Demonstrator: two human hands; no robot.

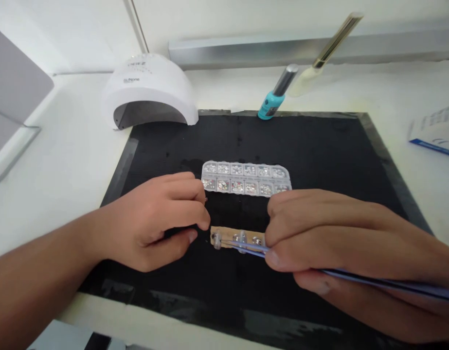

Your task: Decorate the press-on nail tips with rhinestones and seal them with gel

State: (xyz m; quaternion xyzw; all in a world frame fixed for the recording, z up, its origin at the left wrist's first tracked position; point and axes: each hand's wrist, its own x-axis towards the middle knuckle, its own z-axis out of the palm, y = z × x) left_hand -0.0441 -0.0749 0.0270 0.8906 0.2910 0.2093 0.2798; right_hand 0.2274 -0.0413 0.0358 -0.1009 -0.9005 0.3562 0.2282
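Observation:
Long blue tweezers [370,278] are pinched in my right hand [341,243]. Their tips reach the left part of a small tan strip [227,231], close to a clear, nail-like piece [217,240] there; whether they touch it I cannot tell. More small shiny pieces sit along the strip, and my right fingers cover its right end. Just left of the strip is my left hand [162,218], fingers curled, with a gap between thumb and index finger and nothing visible in it. Behind both hands lies a clear compartment case [246,178] of tiny rhinestones.
A black mat [239,291] covers the middle of the white table. At its back left stands a white nail lamp [151,87]. A turquoise polish bottle [271,103] and a cream one with a gold cap [308,78] stand behind. A white-and-blue item [438,126] is at far right.

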